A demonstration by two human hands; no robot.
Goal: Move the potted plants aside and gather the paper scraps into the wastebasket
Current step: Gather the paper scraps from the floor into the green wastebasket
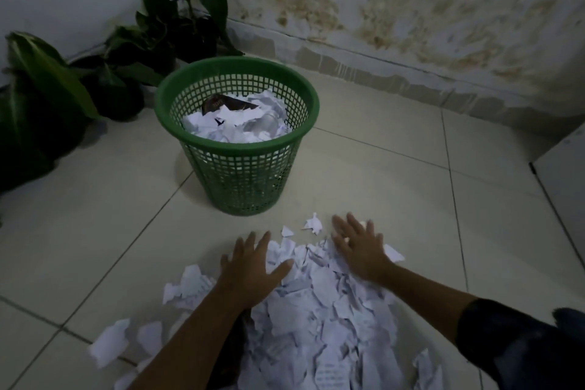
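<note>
A green mesh wastebasket stands on the tiled floor, partly filled with torn white paper and a dark scrap. A heap of white paper scraps lies on the floor in front of it. My left hand rests flat, fingers spread, on the heap's left side. My right hand lies flat and spread on the heap's far right edge. Neither hand grips anything. Potted plants with dark green leaves stand along the wall at the left, behind the basket.
A stained wall with a baseboard runs behind the basket. Loose scraps lie on the tiles at the lower left. A pale cabinet or door edge stands at the right.
</note>
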